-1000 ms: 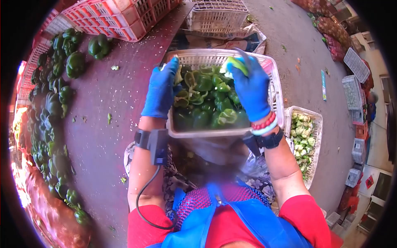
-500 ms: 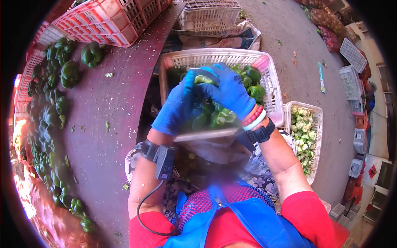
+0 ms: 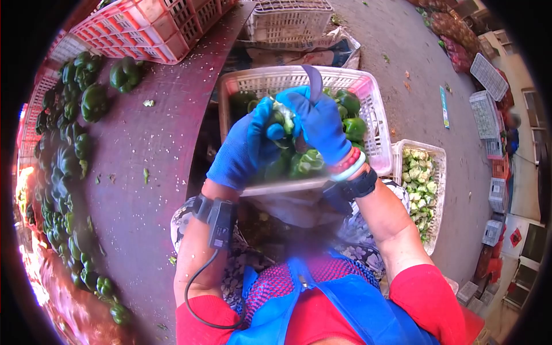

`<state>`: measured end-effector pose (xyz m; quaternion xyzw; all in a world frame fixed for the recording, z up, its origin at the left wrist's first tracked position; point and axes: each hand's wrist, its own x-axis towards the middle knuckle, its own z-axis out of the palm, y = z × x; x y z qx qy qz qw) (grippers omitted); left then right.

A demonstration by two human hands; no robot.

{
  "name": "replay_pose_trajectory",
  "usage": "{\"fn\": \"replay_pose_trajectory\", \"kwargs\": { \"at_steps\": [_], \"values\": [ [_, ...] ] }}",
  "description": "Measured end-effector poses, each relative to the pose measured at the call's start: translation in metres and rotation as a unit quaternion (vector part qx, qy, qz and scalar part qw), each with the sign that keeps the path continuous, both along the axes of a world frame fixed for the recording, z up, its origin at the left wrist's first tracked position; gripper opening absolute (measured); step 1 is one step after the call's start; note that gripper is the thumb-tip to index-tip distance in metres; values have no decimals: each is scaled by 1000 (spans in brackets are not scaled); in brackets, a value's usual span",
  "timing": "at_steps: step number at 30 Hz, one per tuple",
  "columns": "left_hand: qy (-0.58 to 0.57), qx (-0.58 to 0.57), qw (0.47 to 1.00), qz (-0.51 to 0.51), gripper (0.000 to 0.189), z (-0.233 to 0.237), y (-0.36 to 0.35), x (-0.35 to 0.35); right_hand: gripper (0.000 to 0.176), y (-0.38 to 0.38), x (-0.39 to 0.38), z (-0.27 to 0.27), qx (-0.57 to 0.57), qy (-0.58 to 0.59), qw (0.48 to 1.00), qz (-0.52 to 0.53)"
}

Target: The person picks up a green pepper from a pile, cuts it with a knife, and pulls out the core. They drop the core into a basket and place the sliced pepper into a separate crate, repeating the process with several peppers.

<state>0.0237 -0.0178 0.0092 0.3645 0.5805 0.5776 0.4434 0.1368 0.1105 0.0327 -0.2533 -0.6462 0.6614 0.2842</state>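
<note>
— Starting at the hands: what does the left one have?

— On my feed the left hand (image 3: 244, 152), in a blue glove, is closed round a green pepper piece (image 3: 282, 122), held up over the white basket (image 3: 376, 123). The fingers are curled and the thumb is on the near side.

— And the right?

— The right hand (image 3: 321, 129), gloved the same, is gripping a knife (image 3: 313, 80). The blade points up past the knuckles. This hand is pressed against the pepper piece and touches the left. I cannot tell where the edge meets the flesh.

— What is beneath them?

— The white basket sits at the person's lap and holds cut green peppers (image 3: 351, 112). Just beside it, on the person's right, is a smaller basket (image 3: 440, 167) of pale trimmings (image 3: 418, 184).

— Further out?

— There is a dark red bench (image 3: 149, 172) on the left, flecked with seeds. Whole peppers (image 3: 72, 149) are heaped along its far edge, well apart from the hands. Red crates (image 3: 149, 26) stand at the head of the bench. A black wrist unit (image 3: 221, 221) with a cable is strapped on the left forearm.
</note>
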Motion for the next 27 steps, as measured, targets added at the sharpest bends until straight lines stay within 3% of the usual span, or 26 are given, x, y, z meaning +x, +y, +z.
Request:
{"fn": "replay_pose_trajectory", "kwargs": {
  "at_steps": [2, 4, 6, 7, 8, 9, 12, 13, 15, 18, 21, 24, 27],
  "values": [
    [19, -47, 998, 27, 26, -28, 1, -8, 32, 6, -3, -3, -43, 31, 999, -2],
    [-47, -52, 995, 68, 22, -18, 6, -6, 38, 24, 6, -2, -123, -20, 992, 32],
    [-243, -57, 962, 109, 32, 21, 9, 3, 42, 38, 11, 4, -23, -157, 987, -12],
    [-351, -71, 922, 146, 36, 47, 11, 9, 43, 48, 15, -4, 99, -205, 974, -10],
    [-298, -54, 949, 84, 33, 36, 9, 2, 44, 54, 18, -11, 219, -248, 943, -8],
    [-242, -38, 969, 20, 30, 16, 6, -10, 48, 54, 19, -13, 353, -213, 911, -13],
    [-205, -82, 975, -34, 25, 18, 8, -7, 53, 36, 18, 5, 188, -85, 975, 86],
    [-215, -112, 970, -29, 25, 24, 9, 0, 54, 36, 17, 7, 241, -86, 960, 116],
    [-110, -95, 989, -4, 26, 26, 7, 10, 56, 35, 16, 9, 342, -87, 919, 174],
    [69, -37, 995, 62, 27, 16, 10, 15, 54, 40, 19, -4, 380, -178, 889, 182],
    [212, 7, 969, 127, 25, 8, 14, 19, 48, 35, 12, -9, 325, -41, 933, 148],
    [265, 0, 953, 144, 21, 19, 15, 22, 41, 31, 15, -32, 377, -130, 914, 75],
    [296, 16, 946, 130, 20, 17, 15, 26, 35, 19, 14, -35, 408, -128, 904, -4]
  ]
}}
